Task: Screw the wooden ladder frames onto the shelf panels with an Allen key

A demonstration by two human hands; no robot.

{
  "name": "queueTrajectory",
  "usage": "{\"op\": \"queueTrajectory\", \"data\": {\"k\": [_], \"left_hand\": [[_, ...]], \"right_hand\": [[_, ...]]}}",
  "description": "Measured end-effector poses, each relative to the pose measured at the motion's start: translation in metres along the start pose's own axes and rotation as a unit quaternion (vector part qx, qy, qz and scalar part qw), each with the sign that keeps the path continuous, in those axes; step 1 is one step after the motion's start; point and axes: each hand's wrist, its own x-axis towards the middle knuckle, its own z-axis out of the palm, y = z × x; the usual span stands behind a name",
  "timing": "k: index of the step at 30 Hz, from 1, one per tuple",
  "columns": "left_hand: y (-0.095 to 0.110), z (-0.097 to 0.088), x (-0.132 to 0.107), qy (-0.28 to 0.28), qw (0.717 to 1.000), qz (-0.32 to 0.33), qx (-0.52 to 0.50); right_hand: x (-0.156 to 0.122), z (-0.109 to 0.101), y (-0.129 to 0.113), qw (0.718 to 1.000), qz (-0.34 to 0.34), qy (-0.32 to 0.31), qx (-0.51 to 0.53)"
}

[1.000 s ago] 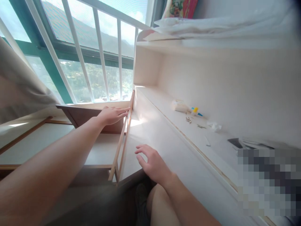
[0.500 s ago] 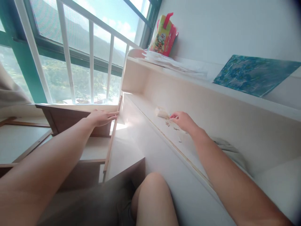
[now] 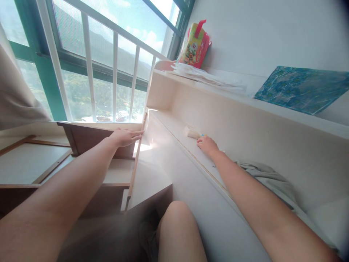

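Observation:
My left hand [image 3: 125, 137] has its fingers stretched out, the tips on the wood-edged white panel [image 3: 138, 154] of the furniture piece. My right hand [image 3: 207, 145] is low over the long white shelf [image 3: 174, 128], its fingers curled down and pinched together. Whatever they hold, if anything, is hidden. Just beyond those fingers lies a small pale bag [image 3: 191, 131], with a bit of blue beside it. The small metal pieces, like screws, seen on the shelf earlier are mostly covered by this hand. One small dark piece [image 3: 214, 166] shows near my right wrist.
Grey cloth [image 3: 261, 171] lies on the shelf beside my right forearm. Above stand a red and yellow bag [image 3: 195, 47], papers [image 3: 201, 74] and a blue patterned sheet [image 3: 302, 89]. A brown wooden board [image 3: 92, 140] and white window bars [image 3: 115, 76] are on the left.
My right hand has moved slightly down and nearer, over the small metal pieces, covering them. My left hand stays on the panel edge. The whole view has shifted a little.

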Motion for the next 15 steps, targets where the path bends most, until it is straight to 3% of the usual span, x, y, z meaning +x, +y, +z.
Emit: {"op": "queueTrajectory", "data": {"k": [7,15], "left_hand": [[0.001,0.0,-0.002,0.009,1.0,0.004,0.004],[0.004,-0.004,-0.006,0.001,1.0,0.012,0.006]], "right_hand": [[-0.006,0.007,0.001,1.0,-0.013,0.022,0.008],[-0.008,0.009,0.019,0.998,0.016,0.027,0.05]]}}
